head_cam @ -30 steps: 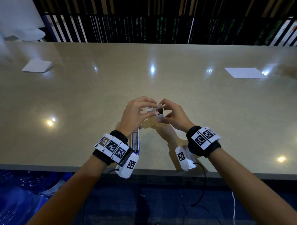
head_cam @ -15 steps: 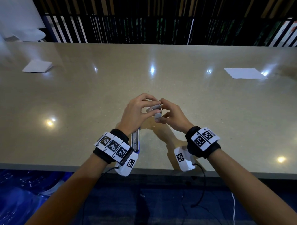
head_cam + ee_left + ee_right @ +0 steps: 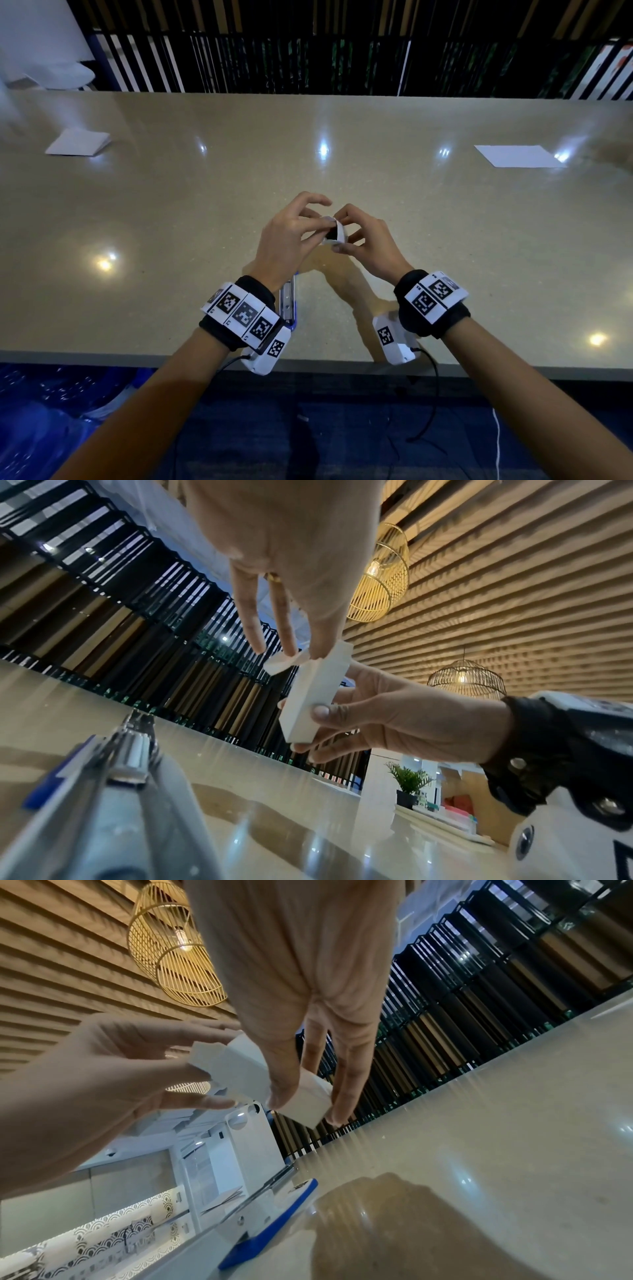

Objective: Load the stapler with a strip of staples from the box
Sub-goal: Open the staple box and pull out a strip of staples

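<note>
I hold a small white staple box (image 3: 339, 235) above the table with both hands. My right hand (image 3: 342, 233) grips its body between thumb and fingers, seen closely in the right wrist view (image 3: 303, 1110). My left hand (image 3: 318, 219) pinches the torn flap (image 3: 282, 662) at the box's open end, whose dark inside faces me. The stapler (image 3: 287, 301), blue-based with its metal staple channel exposed, lies on the table under my left wrist; it also shows in the wrist views (image 3: 126, 775) (image 3: 274, 1202). No staple strip is visible.
The beige stone table (image 3: 171, 222) reaches to a dark slatted railing. One white paper sheet (image 3: 78, 142) lies at the far left and another (image 3: 517, 156) at the far right. The table's near edge (image 3: 137, 356) runs just behind my wrists.
Both hands have drifted slightly up and away with the box. My left fingers have shifted on the open end, and the box's dark opening shows again.
</note>
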The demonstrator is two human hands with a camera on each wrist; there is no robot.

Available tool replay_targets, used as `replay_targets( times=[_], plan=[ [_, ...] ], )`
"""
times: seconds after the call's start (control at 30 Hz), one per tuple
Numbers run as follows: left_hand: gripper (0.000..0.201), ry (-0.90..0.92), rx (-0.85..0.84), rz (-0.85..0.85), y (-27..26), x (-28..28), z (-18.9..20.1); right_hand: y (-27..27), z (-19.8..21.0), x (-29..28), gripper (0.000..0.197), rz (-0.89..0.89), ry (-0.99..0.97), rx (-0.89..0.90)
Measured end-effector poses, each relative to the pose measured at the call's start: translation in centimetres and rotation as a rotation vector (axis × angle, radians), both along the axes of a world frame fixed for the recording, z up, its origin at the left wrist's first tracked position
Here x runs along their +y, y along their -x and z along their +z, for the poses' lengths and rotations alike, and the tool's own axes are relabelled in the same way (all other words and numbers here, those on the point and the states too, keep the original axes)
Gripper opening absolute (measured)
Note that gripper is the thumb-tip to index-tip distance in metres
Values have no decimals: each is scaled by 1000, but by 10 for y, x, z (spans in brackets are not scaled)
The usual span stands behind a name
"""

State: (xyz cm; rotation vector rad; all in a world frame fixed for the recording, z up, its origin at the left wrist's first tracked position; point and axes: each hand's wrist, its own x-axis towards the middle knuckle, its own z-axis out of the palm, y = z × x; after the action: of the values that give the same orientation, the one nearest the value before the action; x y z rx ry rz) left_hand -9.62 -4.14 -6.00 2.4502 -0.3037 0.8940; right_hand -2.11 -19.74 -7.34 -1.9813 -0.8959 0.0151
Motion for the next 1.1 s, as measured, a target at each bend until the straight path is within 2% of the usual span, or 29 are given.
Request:
replay_targets(
  times=[0.17, 0.33, 0.5, 0.6, 0.77, 0.9, 1.1],
  plan=[
    [22, -89, -14, 74, 0, 0, -1, 1, 5, 2, 26, -89, 4, -176],
    [14, 75, -120, 95, 0, 4, -1, 3, 16, 6, 31, -232, 26, -440],
    [12, 153, -199, 102, -2, 3, 0, 6, 27, 10, 38, -279, 14, -567],
    [12, 185, -197, 100, -4, 5, 0, 3, 30, 11, 38, -281, 35, -595],
    [12, 224, -185, 110, -7, 9, -3, 2, 34, 12, 38, -339, 134, -775],
    [17, 248, -130, 96, -10, 10, -4, -4, 42, 12, 37, -324, 252, -848],
    [19, 302, -136, 100, -10, 11, -3, -5, 44, 16, 35, -307, 274, -770]
  ],
)
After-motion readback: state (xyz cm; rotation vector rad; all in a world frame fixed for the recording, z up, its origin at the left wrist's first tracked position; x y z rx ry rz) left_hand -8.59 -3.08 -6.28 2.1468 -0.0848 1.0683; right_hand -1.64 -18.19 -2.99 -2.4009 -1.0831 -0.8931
